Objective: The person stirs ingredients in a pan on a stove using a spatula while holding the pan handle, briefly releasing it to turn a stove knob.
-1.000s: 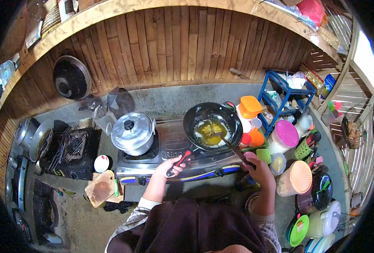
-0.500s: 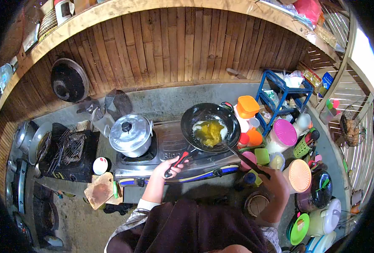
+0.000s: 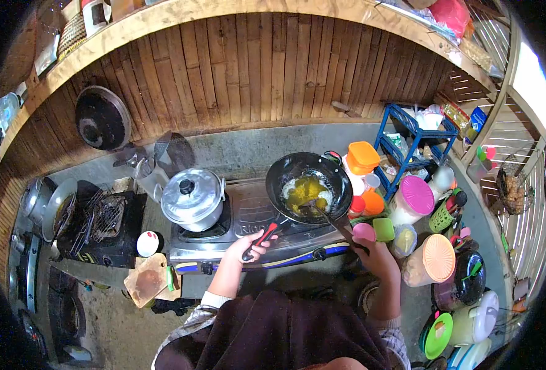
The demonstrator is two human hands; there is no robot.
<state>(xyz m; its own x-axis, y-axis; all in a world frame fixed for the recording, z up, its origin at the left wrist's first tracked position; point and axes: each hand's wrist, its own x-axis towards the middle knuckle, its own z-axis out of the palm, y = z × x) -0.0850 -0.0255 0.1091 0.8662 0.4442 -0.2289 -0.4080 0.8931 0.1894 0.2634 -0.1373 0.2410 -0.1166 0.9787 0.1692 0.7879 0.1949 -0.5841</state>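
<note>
A black wok [image 3: 285, 176] sits over the right side of the stove, with yellow egg [image 3: 304, 191] and whitish froth spread in its bottom. My left hand [image 3: 248, 248] is closed around the wok's red and black handle [image 3: 265, 237]. In my right hand [image 3: 374, 256] is a long dark-handled spatula [image 3: 338, 227]; its head dips into the egg at the near right part of the wok. On the left side of the stove [image 3: 248, 213] stands a lidded silver pot [image 3: 191, 200].
Colourful tubs, including an orange container [image 3: 363, 157] and a jar with a pink lid [image 3: 415, 192], crowd the counter right of the wok. A blue rack [image 3: 416, 132] stands behind them. At left are a cutting board [image 3: 146, 280], a white cup [image 3: 147, 243] and a sooty grill [image 3: 108, 222].
My right hand has moved left with the spatula, whose head is now further into the egg. The egg has shifted and bunched up. My left hand keeps its hold.
</note>
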